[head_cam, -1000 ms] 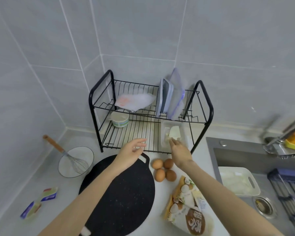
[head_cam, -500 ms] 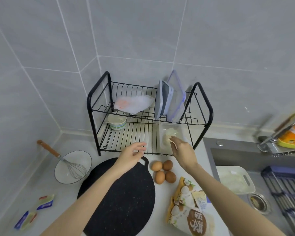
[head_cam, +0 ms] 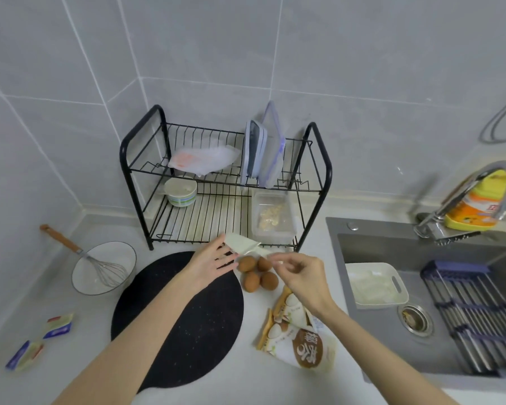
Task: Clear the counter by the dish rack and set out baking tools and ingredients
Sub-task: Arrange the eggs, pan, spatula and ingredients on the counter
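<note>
pale wrapper (head_cam: pixel 243 246): we are pinching its end in our right hand's (head_cam: pixel 301 276) curled fingers; our left hand (head_cam: pixel 214 263), fingers straight, is touching it above the eggs (head_cam: pixel 256 273).

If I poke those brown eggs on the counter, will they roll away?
Probably: the four eggs lie loose on the flat counter, nothing cupping them. Being oval, they'd likely wobble in curves. Their shells probably crack easily, so poke gently.
</note>
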A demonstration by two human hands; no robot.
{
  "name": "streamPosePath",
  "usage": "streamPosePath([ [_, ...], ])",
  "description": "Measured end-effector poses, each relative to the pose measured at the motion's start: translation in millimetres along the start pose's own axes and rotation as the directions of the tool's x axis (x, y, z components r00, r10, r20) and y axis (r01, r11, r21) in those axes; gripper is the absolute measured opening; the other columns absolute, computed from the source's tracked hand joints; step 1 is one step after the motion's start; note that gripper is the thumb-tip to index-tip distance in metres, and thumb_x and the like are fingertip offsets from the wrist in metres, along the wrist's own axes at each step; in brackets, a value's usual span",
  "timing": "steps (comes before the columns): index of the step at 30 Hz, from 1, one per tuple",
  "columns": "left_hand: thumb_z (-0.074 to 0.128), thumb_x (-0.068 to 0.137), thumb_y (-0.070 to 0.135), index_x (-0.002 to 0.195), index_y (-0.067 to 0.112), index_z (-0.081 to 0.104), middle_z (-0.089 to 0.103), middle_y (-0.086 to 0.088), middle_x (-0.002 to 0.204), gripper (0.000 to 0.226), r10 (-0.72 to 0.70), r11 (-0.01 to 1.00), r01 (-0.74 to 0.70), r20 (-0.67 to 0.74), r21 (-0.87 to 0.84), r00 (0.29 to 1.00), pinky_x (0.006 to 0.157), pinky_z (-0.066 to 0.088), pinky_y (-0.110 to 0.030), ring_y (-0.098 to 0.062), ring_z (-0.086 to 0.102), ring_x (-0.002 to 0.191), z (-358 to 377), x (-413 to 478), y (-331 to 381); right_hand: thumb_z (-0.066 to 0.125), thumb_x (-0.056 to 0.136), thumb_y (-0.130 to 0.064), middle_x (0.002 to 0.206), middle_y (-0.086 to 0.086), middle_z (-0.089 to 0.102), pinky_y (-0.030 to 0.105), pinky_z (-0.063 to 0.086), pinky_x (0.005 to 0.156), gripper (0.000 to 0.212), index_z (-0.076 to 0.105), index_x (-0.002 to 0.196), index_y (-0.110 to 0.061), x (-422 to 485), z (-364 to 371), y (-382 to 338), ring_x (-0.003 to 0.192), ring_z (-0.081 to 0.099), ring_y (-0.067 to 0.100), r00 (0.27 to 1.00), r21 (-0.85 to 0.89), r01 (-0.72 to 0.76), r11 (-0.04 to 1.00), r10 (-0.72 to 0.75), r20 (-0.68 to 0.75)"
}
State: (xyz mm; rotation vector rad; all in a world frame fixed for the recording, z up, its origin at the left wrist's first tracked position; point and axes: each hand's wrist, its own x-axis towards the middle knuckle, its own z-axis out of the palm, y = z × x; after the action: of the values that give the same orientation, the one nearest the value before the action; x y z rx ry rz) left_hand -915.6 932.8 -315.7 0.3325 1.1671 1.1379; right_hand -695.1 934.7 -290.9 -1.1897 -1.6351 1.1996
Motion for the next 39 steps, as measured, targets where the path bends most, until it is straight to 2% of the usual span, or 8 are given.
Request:
streamPosePath([
  [5,0.054,0.093,0.002,0.13,0.004,0.05,0.058,-0.021,0.126,0.038,-0.02,0.998,0.008,-0.236,-0.055,0.971,0.089,0.05,-0.041,-0.031,0.06,0.109,-19.9,-11.5,-35.9,0.073,0.081,-0.009,0.07,-0.002,0.07,0.015,0.043,0.058,0.018,0.078,0.087,-0.025,-10.8,3.8,31.0,0.054,0.053,0.0,0.953,-0.099,-0.112,0.989,0.136,0.272],
  [10,0.052,0.094,-0.001,0.132,0.001,0.048,0.059,-0.021,0.119,0.038,-0.116,0.993,0.092,-0.42,-0.077,0.9,0.093,0.048,-0.042,-0.033,0.057,0.112,-46.2,-21.1,-63.1,0.063,0.089,-0.012,0.095,-0.013,0.071,0.015,0.048,0.087,0.018,0.076,0.1,-0.018,-14.8,30.1,63.3,0.092,0.063,-0.001,0.781,-0.295,-0.109,0.949,0.265,0.565],
  [18,0.053,0.093,0.001,0.132,-0.002,0.045,0.048,-0.023,0.133,0.04,-0.147,0.989,0.121,-0.493,-0.084,0.858,0.091,0.048,-0.046,-0.037,0.048,0.124,-71.1,-36.8,-70.3,0.055,0.094,-0.014,0.121,0.002,0.063,0.016,0.04,0.093,0.027,0.066,0.118,-0.016,-7.5,69.6,80.1,0.114,0.055,0.013,0.7,-0.407,-0.243,0.881,0.449,0.556],
  [23,0.056,0.092,0.007,0.135,0.008,0.046,0.046,-0.015,0.135,0.044,-0.125,0.981,0.183,-0.509,0.065,0.851,0.088,0.048,-0.043,-0.03,0.047,0.122,-77.6,-43.7,-57.9,0.051,0.096,-0.015,0.129,-0.001,0.056,0.017,0.038,0.098,0.033,0.056,0.129,-0.015,5.3,75.7,66.4,0.121,0.051,0.013,0.715,-0.49,-0.038,0.871,0.367,0.596],
  [26,0.055,0.094,0.009,0.135,0.013,0.048,0.053,-0.01,0.128,0.042,-0.022,0.948,0.158,-0.438,0.278,0.899,0.089,0.048,-0.037,-0.023,0.053,0.114,-77.4,-46.8,-38.5,0.051,0.096,-0.011,0.112,0.002,0.065,0.015,0.045,0.096,0.029,0.058,0.124,-0.012,21.6,75.6,41.5,0.108,0.059,0.01,0.773,-0.417,0.003,0.909,0.262,0.578],
  [30,0.049,0.097,0.016,0.13,0.017,0.052,0.059,-0.002,0.123,0.033,0.342,0.75,-0.096,-0.26,0.655,0.903,0.079,0.045,-0.016,-0.013,0.056,0.107,-66.6,-51.6,4.2,0.05,0.096,-0.013,0.102,-0.004,0.069,0.007,0.045,0.083,0.024,0.063,0.116,-0.015,51.1,72.0,-5.5,0.097,0.062,0.004,0.877,-0.367,0.159,0.916,0.04,0.479],
  [35,0.05,0.096,0.012,0.123,0.021,0.057,0.062,0.012,0.112,0.029,0.728,0.341,-0.407,0.035,0.847,0.685,0.078,0.041,-0.005,0.0,0.057,0.101,-41.6,-64.3,65.7,0.055,0.094,-0.014,0.088,-0.011,0.071,0.017,0.051,0.073,0.019,0.068,0.107,-0.02,75.6,68.6,-70.0,0.08,0.065,0.003,0.927,-0.31,0.303,0.901,-0.205,0.313],
  [39,0.051,0.094,0.013,0.128,0.022,0.053,0.059,0.014,0.115,0.035,0.847,0.106,-0.519,0.196,0.848,0.494,0.084,0.045,-0.009,0.002,0.056,0.101,-25.3,-74.1,110.4,0.059,0.092,-0.013,0.091,-0.012,0.071,0.014,0.051,0.078,0.017,0.068,0.106,-0.018,89.9,71.3,-115.5,0.084,0.065,-0.001,0.856,-0.313,0.517,0.797,-0.471,0.215],
])
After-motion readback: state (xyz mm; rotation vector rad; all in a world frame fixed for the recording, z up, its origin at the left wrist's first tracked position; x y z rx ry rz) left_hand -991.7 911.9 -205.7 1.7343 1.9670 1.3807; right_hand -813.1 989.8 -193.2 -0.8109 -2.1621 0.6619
